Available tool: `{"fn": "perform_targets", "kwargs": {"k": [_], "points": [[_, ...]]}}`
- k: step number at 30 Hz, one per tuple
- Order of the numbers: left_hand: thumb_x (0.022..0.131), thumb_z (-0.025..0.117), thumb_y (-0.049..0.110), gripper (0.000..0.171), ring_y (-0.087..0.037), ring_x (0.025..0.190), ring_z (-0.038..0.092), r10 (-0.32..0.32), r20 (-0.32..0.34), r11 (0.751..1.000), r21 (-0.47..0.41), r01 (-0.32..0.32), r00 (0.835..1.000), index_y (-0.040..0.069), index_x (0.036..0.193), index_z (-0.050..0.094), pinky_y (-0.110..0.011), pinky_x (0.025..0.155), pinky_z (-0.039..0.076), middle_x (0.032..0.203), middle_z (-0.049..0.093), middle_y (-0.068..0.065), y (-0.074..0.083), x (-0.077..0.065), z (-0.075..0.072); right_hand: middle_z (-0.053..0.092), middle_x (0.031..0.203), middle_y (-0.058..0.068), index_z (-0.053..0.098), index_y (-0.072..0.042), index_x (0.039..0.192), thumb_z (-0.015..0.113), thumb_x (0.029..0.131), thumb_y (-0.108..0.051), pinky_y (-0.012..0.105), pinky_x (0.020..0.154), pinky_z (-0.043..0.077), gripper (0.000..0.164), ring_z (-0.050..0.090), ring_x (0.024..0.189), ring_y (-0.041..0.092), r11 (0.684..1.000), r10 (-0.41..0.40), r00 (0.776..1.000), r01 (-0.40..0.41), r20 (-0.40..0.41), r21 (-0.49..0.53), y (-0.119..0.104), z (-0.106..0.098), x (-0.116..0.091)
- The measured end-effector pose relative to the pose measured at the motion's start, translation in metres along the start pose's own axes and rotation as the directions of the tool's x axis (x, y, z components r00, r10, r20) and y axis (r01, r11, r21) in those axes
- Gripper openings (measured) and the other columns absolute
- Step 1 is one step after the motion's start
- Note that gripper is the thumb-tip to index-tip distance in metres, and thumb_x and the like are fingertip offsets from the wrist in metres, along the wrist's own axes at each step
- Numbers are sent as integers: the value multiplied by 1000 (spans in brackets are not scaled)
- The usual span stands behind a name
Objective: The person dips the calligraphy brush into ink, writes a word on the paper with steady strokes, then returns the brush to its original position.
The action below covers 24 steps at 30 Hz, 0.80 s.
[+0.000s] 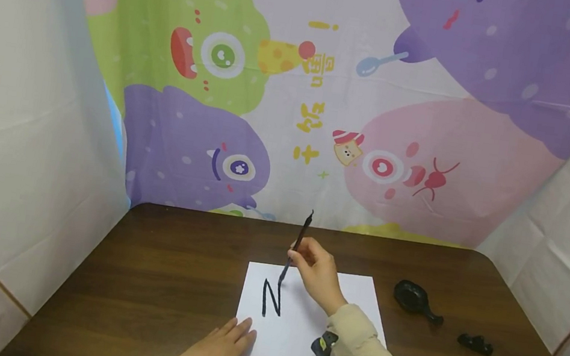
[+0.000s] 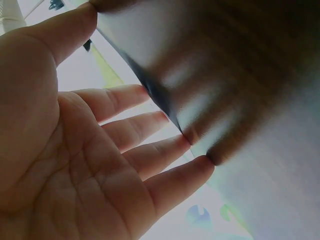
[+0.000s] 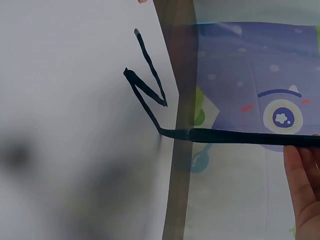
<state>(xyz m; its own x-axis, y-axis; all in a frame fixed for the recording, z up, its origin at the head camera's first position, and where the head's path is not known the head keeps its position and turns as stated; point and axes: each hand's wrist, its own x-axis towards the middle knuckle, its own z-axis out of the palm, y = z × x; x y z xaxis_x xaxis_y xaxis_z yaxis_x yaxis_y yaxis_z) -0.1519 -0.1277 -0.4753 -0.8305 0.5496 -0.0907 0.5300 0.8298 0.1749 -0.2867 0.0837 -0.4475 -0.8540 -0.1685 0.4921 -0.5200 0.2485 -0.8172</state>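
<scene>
Head view, left to right from the grip: left hand [image 1: 214,352] nearer the person, fingers straight, holding nothing, at the paper's left edge. Black N [image 1: 272,299] just left of and nearer than the grip. Brush [image 1: 301,238] is in the right hand [image 1: 319,273], clamped between thumb and fingers; long axis steep, top leaning away from the person. Tip sits below-left of the grip, touching the N's last stroke; paper [image 1: 294,343] far edge just beyond. Bare paper right of the tip, partly under the forearm. Further right of grip: black dish [image 1: 412,297], then small black stand [image 1: 475,344].
</scene>
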Motion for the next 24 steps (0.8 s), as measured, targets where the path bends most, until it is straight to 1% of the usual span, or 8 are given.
{"fn": "perform_targets", "kwargs": {"k": [3, 7, 15, 20, 22, 24], "points": [[83, 71, 50, 74, -44, 131, 49, -1, 2, 1000, 2, 1, 1000, 4, 138, 53, -59, 98, 49, 148, 48, -18, 0, 0, 0, 71, 92, 14, 65, -7, 99, 68, 91, -9, 24, 75, 59, 9, 71, 86, 24, 1000, -8, 1000, 8, -1, -1, 2, 0, 1], [83, 71, 50, 74, -44, 132, 49, -7, 11, 1000, -3, 7, 1000, 5, 138, 53, -59, 98, 48, 148, 48, -18, 0, 1, 0, 71, 92, 15, 65, -9, 98, 68, 91, -9, 22, 75, 58, 8, 71, 86, 23, 1000, -9, 1000, 9, -9, -10, 3, 0, 1], [83, 71, 49, 73, -44, 132, 48, -10, 11, 1000, -17, 11, 1000, 5, 138, 53, -59, 99, 47, 148, 47, -19, 0, 0, 1, 70, 89, 8, 65, -11, 97, 69, 90, -13, 22, 74, 58, 8, 71, 86, 23, 1000, 7, 999, -7, -36, 1, 0, -4, 0], [83, 71, 49, 74, -45, 133, 47, -11, 15, 1000, -23, 11, 1000, 4, 138, 53, -60, 99, 47, 149, 47, -19, 0, 1, 0, 70, 91, 12, 64, -7, 99, 69, 90, -13, 26, 75, 59, 11, 71, 87, 28, 1000, -13, 999, 14, -43, 27, 0, -8, -1], [83, 71, 49, 74, -44, 133, 47, -8, 15, 1000, -22, 8, 1000, 4, 138, 53, -60, 99, 47, 149, 47, -19, 0, 1, 0, 71, 91, 12, 64, -6, 99, 69, 90, -13, 26, 75, 59, 12, 71, 88, 27, 1000, -23, 999, 24, -43, 19, 1, -9, -3], [83, 71, 49, 74, -44, 133, 47, -6, 14, 1000, -21, 6, 1000, 4, 138, 53, -60, 99, 47, 149, 47, -19, 0, 1, 0, 71, 91, 9, 65, -8, 99, 69, 90, -14, 24, 75, 58, 11, 71, 88, 24, 1000, -28, 998, 28, -49, 0, 0, -10, -5]]}}
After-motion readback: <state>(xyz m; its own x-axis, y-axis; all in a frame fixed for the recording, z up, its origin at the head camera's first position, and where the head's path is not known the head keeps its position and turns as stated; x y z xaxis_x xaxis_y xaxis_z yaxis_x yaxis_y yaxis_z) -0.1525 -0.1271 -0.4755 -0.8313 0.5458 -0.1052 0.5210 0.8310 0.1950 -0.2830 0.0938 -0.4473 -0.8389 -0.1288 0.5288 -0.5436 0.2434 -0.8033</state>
